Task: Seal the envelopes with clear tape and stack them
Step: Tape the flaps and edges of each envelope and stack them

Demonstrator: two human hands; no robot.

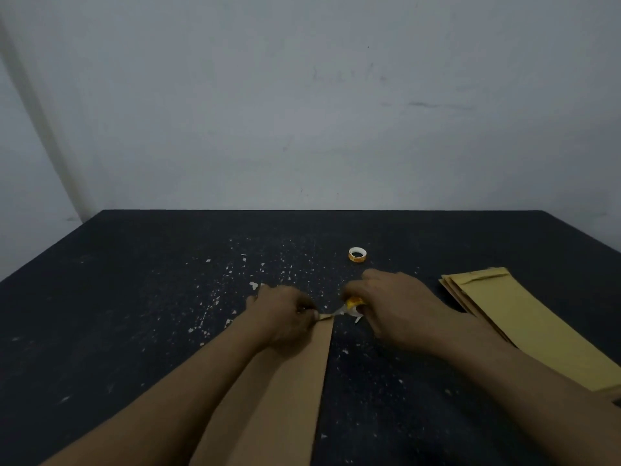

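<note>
Speckled black table [134, 297] bears long, flat brown envelope [295, 381].

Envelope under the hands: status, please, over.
Left hand holds tape strip at envelope top edge. Right hand grips tape roll. Second roll and envelope stack lie apart, not blocking.

dim, flat light | soft focus | wide-angle bending at edges | no glare
</note>
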